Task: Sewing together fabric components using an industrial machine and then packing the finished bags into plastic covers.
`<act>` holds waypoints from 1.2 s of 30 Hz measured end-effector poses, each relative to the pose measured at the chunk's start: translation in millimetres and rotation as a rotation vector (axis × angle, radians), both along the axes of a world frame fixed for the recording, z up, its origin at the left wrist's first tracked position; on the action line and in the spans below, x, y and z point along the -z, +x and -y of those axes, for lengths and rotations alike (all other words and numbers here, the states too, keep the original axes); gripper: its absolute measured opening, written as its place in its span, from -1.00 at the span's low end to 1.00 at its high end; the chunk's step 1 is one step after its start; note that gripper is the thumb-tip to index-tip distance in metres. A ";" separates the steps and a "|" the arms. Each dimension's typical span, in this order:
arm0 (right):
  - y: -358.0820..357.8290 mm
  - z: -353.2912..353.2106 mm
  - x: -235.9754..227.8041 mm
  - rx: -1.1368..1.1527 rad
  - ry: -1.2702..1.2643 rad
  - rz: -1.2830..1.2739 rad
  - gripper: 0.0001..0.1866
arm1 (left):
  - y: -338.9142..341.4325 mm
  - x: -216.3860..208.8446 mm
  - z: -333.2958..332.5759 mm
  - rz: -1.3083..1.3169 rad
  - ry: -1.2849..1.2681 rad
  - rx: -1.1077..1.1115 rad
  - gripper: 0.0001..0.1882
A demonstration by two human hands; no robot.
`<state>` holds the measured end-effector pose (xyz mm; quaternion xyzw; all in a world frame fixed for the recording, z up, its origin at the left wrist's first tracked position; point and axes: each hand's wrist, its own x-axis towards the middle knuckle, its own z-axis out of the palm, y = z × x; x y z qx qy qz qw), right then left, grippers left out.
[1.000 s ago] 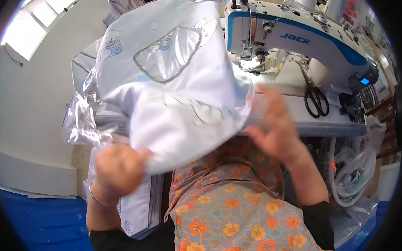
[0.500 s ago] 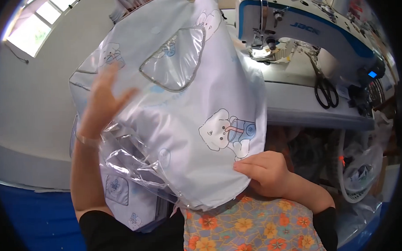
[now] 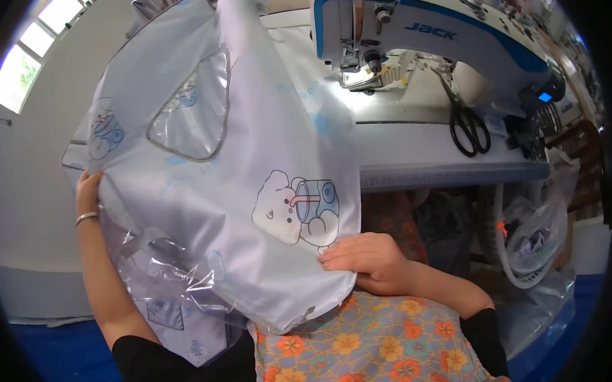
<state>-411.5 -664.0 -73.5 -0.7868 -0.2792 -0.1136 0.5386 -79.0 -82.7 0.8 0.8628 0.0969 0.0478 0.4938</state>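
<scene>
A large pale lavender-white fabric piece (image 3: 277, 145) drapes across my lap and up onto the sewing table. Its print shows a cartoon dog with a blue cup, and a clear plastic pocket (image 3: 195, 117) with dark edging lies on its upper part. At the piece's left edge, my left hand (image 3: 89, 188) has its fingers curled behind the fabric, gripping it. My right hand (image 3: 366, 259) pinches the lower right edge, thumb hidden beneath. Crumpled clear plastic film (image 3: 181, 269) hangs along the lower left, over more of the printed fabric.
A white and blue sewing machine (image 3: 436, 45) with its lamp lit stands on the table (image 3: 419, 143) at right. Black scissors (image 3: 469, 128) lie there. Below are a white basket (image 3: 521, 278) and clear plastic bags (image 3: 543, 230). A floral apron (image 3: 365, 344) covers my lap.
My left hand, raised and blurred over the fabric before, has moved left and down to grip its left edge. My right hand keeps its hold. The whole view has shifted slightly.
</scene>
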 end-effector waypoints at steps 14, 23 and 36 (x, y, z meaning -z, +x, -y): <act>58.3 40.5 27.2 0.116 -0.103 -0.061 -0.70 | -23.4 -3.5 -4.2 0.000 -0.154 -0.149 -0.65; 84.1 55.8 31.0 0.123 -0.148 -0.038 -0.65 | -27.0 -3.7 9.3 -0.005 -0.259 -0.050 -0.63; 120.7 69.8 22.9 0.150 -0.121 -0.020 -0.61 | -26.3 -15.8 59.0 0.165 -0.255 -0.093 -0.62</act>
